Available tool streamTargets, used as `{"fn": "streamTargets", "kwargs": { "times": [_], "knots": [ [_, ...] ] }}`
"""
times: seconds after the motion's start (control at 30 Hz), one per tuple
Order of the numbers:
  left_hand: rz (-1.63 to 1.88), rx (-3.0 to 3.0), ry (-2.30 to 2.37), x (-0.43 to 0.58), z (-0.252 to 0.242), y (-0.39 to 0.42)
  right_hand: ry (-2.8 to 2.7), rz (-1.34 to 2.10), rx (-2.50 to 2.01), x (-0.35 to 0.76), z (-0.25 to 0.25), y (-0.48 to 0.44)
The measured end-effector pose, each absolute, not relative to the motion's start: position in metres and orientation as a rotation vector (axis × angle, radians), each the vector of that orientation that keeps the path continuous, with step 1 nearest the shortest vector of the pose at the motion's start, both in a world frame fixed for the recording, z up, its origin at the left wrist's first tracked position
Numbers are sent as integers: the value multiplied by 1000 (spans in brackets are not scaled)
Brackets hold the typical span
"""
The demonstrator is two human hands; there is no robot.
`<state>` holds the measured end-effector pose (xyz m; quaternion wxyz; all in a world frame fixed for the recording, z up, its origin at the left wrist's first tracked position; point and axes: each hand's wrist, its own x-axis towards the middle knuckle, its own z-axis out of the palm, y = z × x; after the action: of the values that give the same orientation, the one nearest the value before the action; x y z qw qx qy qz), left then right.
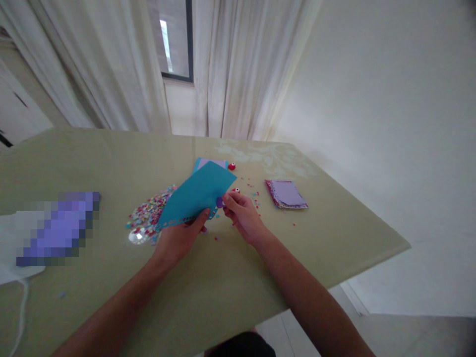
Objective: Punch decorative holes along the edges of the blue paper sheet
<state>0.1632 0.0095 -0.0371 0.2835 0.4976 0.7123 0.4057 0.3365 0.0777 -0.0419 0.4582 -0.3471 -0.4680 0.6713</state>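
Note:
My left hand (182,238) is closed on a sheet of blue paper (203,191), thumb on top, holding it tilted above the table. A row of small punched holes runs along the paper's near edge. At its right corner my right hand (240,213) pinches a small purple paper punch (219,202), mostly hidden by the fingers. Two small red pieces with white tops, one red piece (232,166) behind the paper and another red piece (236,190) by my right hand, stand close by. Colourful paper dots (150,208) lie heaped left of the paper.
A stack of lilac and coloured paper squares (286,194) lies to the right. Behind the blue paper is a lilac sheet on blue (211,162). A clear round disc (138,236) lies by the dots. At left are a blurred purple item (61,230) and a white cable (23,312).

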Motion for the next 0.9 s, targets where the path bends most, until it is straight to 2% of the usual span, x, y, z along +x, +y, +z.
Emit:
{"fn": "streamTargets", "kwargs": {
  "times": [0.27, 0.9],
  "knots": [
    [1046, 1341, 1903, 164, -37, 10, -1094, 1731, -891, 337, -44, 79],
    [1152, 1338, 1769, 165, -42, 11, -1271, 1677, -913, 335, -42, 75]
  ]
}}
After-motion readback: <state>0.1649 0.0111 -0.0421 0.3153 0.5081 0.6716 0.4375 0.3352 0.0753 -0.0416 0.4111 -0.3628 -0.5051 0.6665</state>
